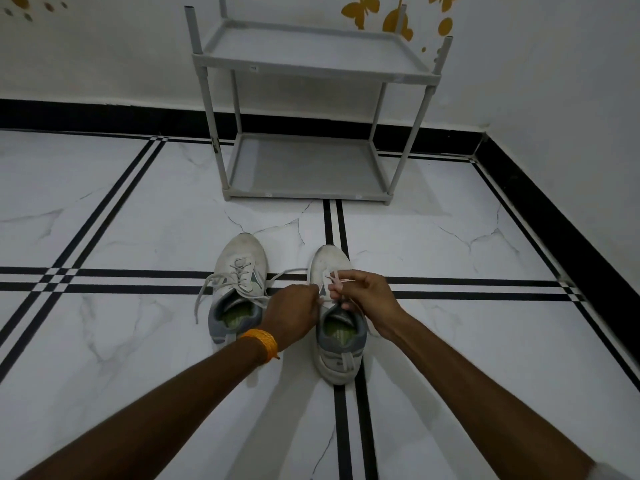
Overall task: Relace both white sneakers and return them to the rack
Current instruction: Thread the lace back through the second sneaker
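Observation:
Two white sneakers with grey collars stand side by side on the floor, toes pointing away from me. The left sneaker [239, 271] is laced, with loose lace ends trailing to both sides. Over the tongue of the right sneaker [337, 341] both hands pinch its white lace [341, 279]. My left hand [294, 311], with an orange band on the wrist, grips one part of the lace. My right hand [363, 299] holds the other part between its fingertips. The lower eyelets are hidden by my hands.
A grey two-shelf rack [308, 65] stands against the white wall beyond the shoes, both shelves bare. The floor [138, 341] is white marble tile with black stripes. A black skirting runs along the walls, meeting in a corner at the right.

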